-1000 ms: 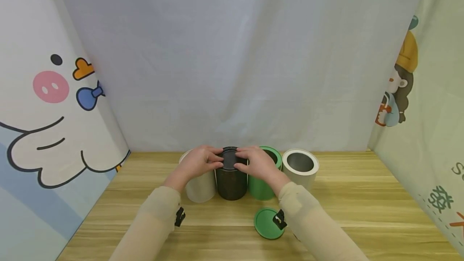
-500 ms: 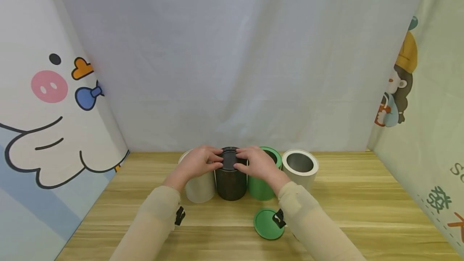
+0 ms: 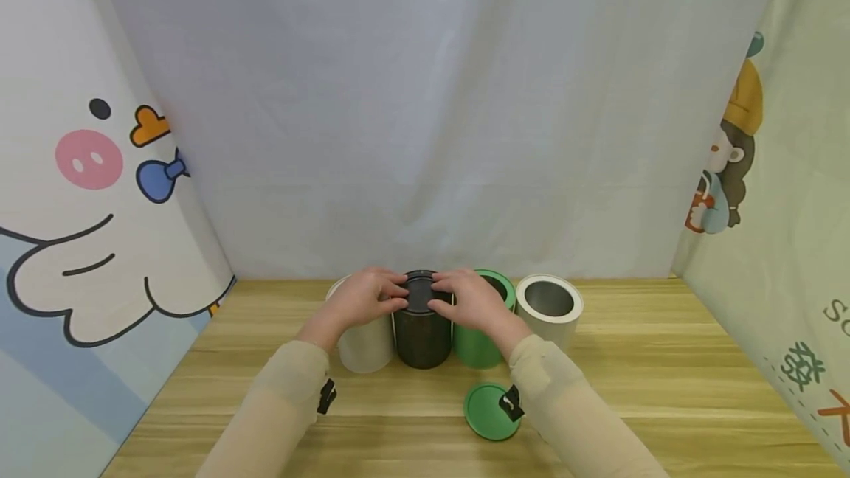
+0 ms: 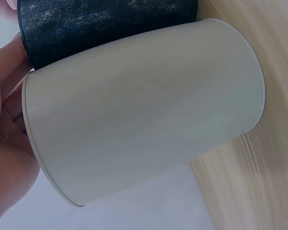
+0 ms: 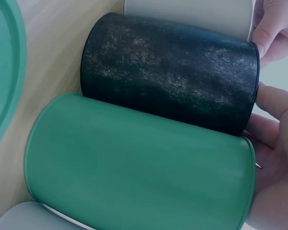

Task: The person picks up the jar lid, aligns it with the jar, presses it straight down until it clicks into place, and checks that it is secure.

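Note:
A black canister stands upright on the wooden table, its black lid seated level on top. My left hand rests its thumb and fingers on the lid's left edge, the wrist passing over a white canister. From the other side, my right hand touches the lid's right edge with thumb and fingertips. Below that hand stands a green canister with an open top, partly hidden. In the right wrist view the speckled side of the black canister shows fingertips right at its rim.
Right of the green canister stands another white canister, uncovered, its dark inside showing. A round green lid lies flat on the table, partly under the right wrist camera. A pale curtain hangs behind the row.
Both hands stay in place on the black lid. The whole head view shifts very slightly; the canisters keep their places.

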`<move>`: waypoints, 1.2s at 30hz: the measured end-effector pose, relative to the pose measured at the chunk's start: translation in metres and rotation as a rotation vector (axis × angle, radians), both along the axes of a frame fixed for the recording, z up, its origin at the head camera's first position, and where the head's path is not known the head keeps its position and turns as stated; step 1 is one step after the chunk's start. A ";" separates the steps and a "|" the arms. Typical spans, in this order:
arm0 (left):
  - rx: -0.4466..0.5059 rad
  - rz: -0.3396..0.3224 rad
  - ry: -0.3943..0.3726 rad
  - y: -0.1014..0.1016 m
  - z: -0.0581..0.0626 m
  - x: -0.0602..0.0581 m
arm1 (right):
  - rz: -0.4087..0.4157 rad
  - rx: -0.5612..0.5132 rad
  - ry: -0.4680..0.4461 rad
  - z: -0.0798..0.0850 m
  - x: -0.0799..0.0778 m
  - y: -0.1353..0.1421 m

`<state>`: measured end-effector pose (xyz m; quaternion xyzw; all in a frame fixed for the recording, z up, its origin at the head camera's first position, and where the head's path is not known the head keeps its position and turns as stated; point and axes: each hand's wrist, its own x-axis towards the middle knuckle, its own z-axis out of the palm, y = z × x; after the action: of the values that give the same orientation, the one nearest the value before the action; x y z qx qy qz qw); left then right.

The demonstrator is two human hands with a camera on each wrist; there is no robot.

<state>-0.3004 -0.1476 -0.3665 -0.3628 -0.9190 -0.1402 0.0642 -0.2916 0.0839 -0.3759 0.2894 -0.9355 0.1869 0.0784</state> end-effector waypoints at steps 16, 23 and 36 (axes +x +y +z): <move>0.037 -0.021 0.145 0.001 -0.011 0.005 | -0.004 -0.022 0.124 -0.010 0.007 0.004; 0.102 -0.069 0.275 -0.001 -0.016 0.015 | 0.025 -0.048 0.213 -0.012 0.017 0.010; 0.150 -0.133 0.444 -0.007 -0.034 0.035 | 0.163 -0.074 0.417 -0.023 0.031 0.011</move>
<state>-0.2652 -0.1547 -0.4003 -0.4385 -0.8436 -0.1287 0.2820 -0.2609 0.0946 -0.3989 0.3935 -0.8650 0.1630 0.2651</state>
